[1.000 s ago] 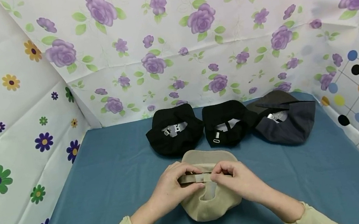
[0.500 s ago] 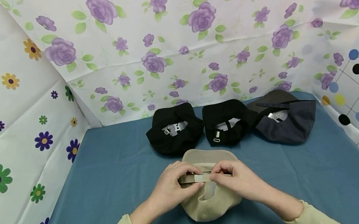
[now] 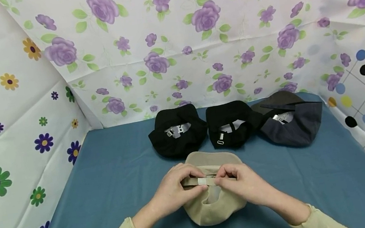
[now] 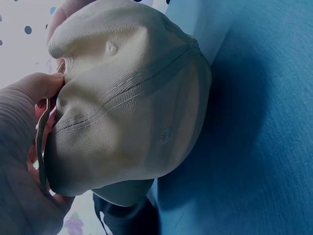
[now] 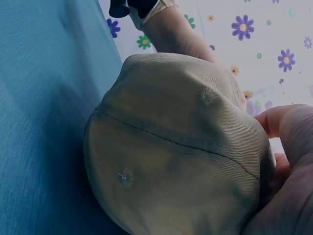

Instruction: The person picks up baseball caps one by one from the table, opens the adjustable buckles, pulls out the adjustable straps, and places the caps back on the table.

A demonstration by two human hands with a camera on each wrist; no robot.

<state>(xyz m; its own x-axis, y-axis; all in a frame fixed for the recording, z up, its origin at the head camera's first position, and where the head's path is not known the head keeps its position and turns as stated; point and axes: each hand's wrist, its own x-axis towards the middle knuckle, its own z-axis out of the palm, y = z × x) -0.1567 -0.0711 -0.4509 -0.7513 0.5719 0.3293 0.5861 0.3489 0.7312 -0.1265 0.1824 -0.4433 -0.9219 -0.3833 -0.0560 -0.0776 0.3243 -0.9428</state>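
Note:
A beige baseball cap stands at the front middle of the table, its brim pointing away from me and its back opening towards me. Across that opening runs the cap's strap, with a pale, shiny buckle near its middle. My left hand pinches the strap left of the buckle between thumb and fingers. On the other side my right hand pinches the strap just right of the buckle. The crown fills the left wrist view, and the crown's other side fills the right wrist view.
Behind the beige cap lie a black cap, a second black cap and a dark grey-blue cap in a row. A blue cloth covers the table. Patterned sheets wall in the back and sides.
The buckle and strap between my fingers have shifted and turned very slightly. Both hands keep their hold, and the caps stay where they were.

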